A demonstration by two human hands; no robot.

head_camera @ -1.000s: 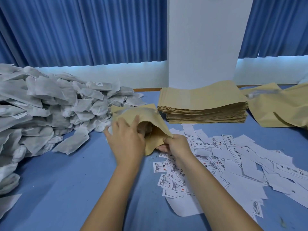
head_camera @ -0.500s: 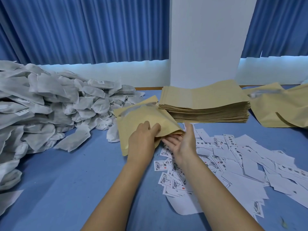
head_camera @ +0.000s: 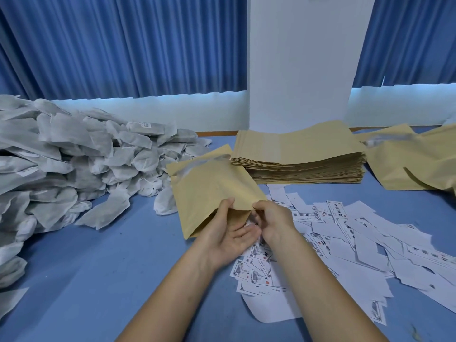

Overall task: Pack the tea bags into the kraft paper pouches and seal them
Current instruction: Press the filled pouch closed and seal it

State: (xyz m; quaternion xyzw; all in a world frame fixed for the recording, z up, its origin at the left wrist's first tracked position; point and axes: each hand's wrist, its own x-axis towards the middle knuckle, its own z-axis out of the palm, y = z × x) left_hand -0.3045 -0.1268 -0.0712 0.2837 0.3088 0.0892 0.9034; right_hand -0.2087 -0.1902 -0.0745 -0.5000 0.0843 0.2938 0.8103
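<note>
A kraft paper pouch (head_camera: pixel 212 191) is held tilted above the blue table, its near edge toward me. My left hand (head_camera: pixel 227 228) supports it from below, palm up, thumb pinching the near edge. My right hand (head_camera: pixel 274 222) pinches the same edge from the right. A big heap of white tea bags (head_camera: pixel 74 164) covers the left of the table. A thick stack of flat kraft pouches (head_camera: pixel 301 154) lies behind the held pouch.
Loose white printed labels (head_camera: pixel 345 233) are scattered over the right half of the blue table (head_camera: pixel 98 280). More kraft pouches (head_camera: pixel 414 164) lie at the far right. A white pillar (head_camera: pixel 301 60) and blue curtains stand behind.
The left hand came out of the pouch mouth. The pouch was turned and laid flatter; both hands now pinch its near edge, the left palm turned up.
</note>
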